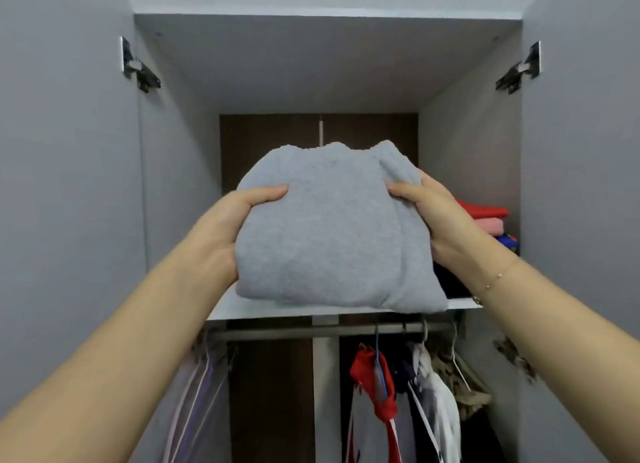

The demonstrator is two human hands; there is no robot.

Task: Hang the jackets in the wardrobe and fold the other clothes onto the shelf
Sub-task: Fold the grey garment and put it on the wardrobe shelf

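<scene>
Both arms extend forward and upward. The left hand [221,227] grips the left edge of the folded grey garment [325,227], thumb on top. The right hand [440,220] grips its right edge likewise. The garment is held over the shelf [242,310] front, left of the stacked clothes [485,217].

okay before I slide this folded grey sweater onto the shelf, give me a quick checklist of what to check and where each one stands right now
1. Both hands hold the bundle: left hand and right hand each have a grip on a side of the grey sweater: ok.
2. Fold intact, nothing trailing: ok.
3. Wardrobe doors open: ok.
4. Bare shelf space on the left: ok.
5. Folded stack at right stays clear of the sweater: cannot tell, partly hidden.
6. Sweater above shelf edge: cannot tell.
</scene>
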